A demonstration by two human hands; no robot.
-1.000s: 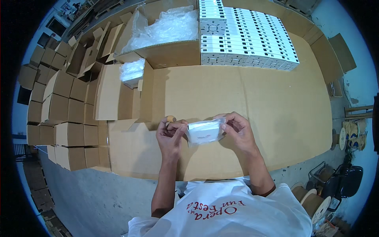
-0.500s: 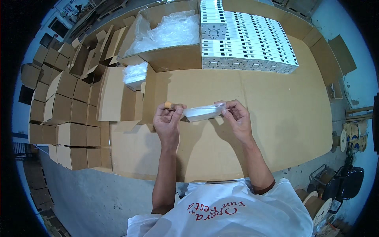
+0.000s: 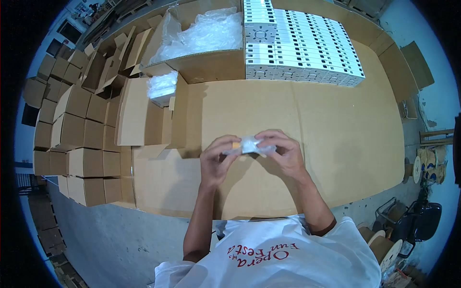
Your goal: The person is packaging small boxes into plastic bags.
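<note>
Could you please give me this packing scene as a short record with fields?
Left hand: grips the left end of a small clear plastic packet
Right hand: grips the packet's right end
Surface: cardboard-covered table
Far side: open carton of plastic bags, rows of white boxes
Left side: stacked brown cartons
</note>
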